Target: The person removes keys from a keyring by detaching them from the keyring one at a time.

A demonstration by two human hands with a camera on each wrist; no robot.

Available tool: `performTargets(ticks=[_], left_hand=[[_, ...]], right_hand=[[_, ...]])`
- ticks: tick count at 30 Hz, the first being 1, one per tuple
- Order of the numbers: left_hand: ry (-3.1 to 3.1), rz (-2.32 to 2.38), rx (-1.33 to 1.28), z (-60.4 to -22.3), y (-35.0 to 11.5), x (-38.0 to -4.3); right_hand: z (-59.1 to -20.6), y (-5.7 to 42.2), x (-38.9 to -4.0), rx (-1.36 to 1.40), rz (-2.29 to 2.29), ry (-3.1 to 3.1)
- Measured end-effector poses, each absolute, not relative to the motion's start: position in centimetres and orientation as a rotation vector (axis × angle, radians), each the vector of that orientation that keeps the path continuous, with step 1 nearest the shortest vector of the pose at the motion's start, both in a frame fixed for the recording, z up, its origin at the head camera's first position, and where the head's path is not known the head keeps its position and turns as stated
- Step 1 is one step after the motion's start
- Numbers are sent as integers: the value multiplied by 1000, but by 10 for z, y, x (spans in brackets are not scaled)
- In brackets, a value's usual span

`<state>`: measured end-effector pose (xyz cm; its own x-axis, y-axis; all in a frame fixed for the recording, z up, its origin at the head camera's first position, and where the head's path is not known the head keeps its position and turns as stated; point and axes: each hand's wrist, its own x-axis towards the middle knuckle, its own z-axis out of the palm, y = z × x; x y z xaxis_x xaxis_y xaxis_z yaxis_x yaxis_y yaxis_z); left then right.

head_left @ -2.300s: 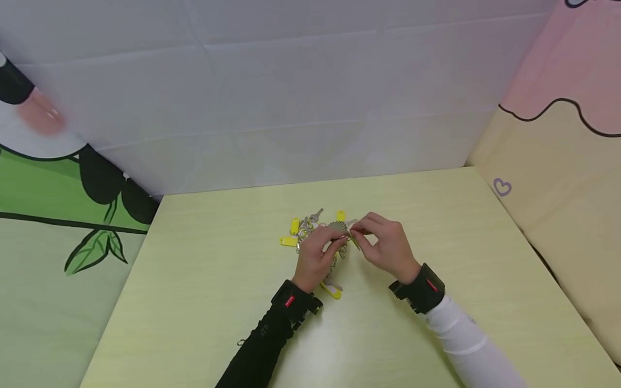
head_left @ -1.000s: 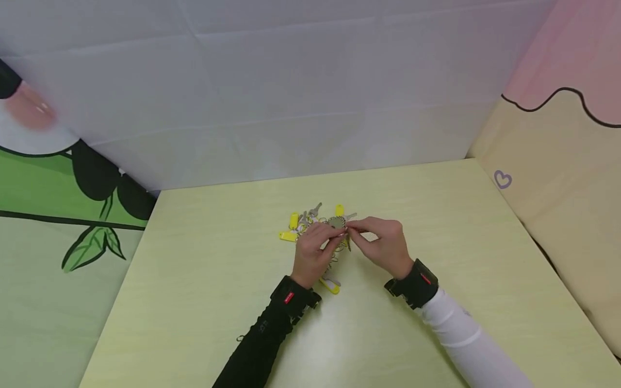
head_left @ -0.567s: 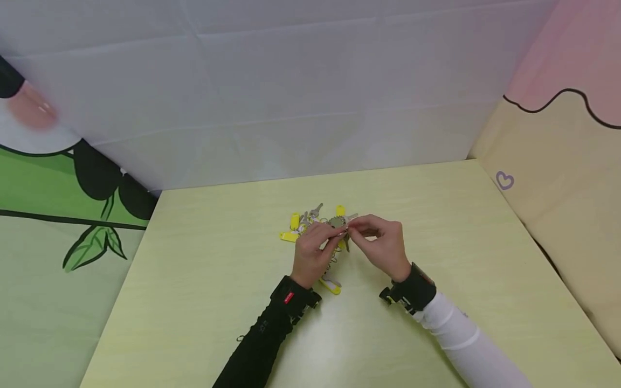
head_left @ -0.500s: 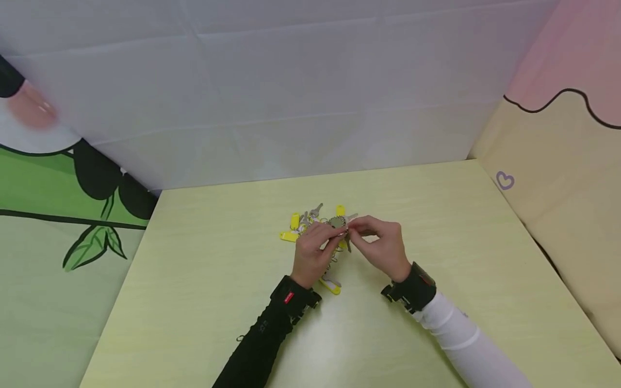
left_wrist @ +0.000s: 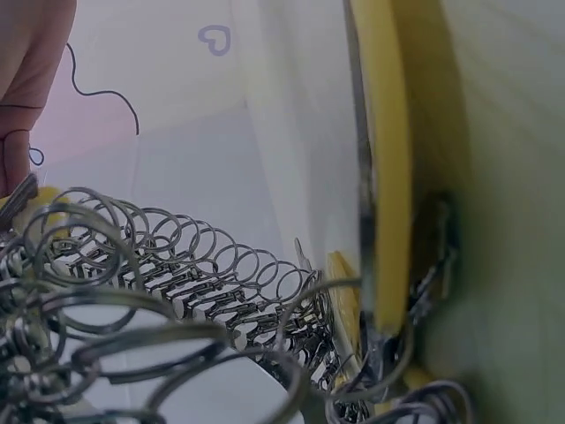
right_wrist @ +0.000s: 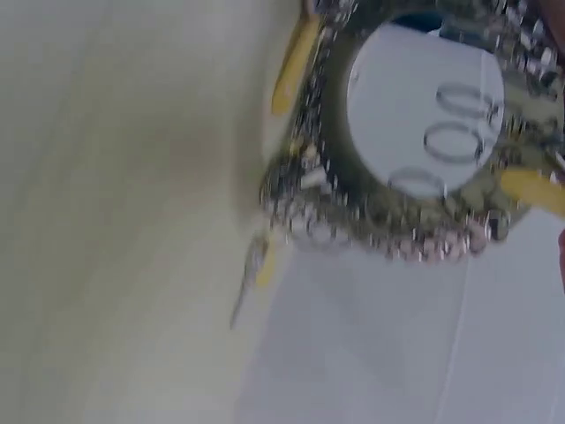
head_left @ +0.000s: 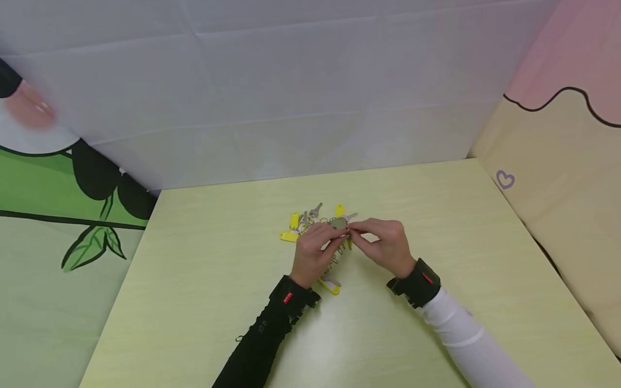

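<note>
Between my two hands is a large round metal key ring, crowded with small split rings and clasps. Several keys and yellow key tags fan out from it. My left hand pinches the near right part of the ring with thumb and index finger. Opposite it, my right hand pinches a small key with a yellow tag at the ring's right edge. The fingertips meet closely and hide the join. Up close in the left wrist view, the small split rings stand out from the ring.
The bunch is over the middle of a pale wood-look table. Behind it stands a grey-white cloth backdrop, with a printed panel on the right and another on the left.
Both hands stay at the same part of the ring. The right wrist has turned back and forth slightly, and the tagged key under the fingertips has swung and shifted.
</note>
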<state>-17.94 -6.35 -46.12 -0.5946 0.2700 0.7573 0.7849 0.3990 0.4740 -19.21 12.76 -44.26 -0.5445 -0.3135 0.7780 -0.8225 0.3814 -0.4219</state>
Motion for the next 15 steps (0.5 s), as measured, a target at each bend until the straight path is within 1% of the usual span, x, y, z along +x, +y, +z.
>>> performTargets(ticks=[6,15], left_hand=[[-2057,-1176,-886,-462,-63,-180],[-2053,-1185,-885,-463,-63,-179]], right_hand=[[-449,122,-188,796,1357,-2063],[-449,119,-186,768,1443,-2021]])
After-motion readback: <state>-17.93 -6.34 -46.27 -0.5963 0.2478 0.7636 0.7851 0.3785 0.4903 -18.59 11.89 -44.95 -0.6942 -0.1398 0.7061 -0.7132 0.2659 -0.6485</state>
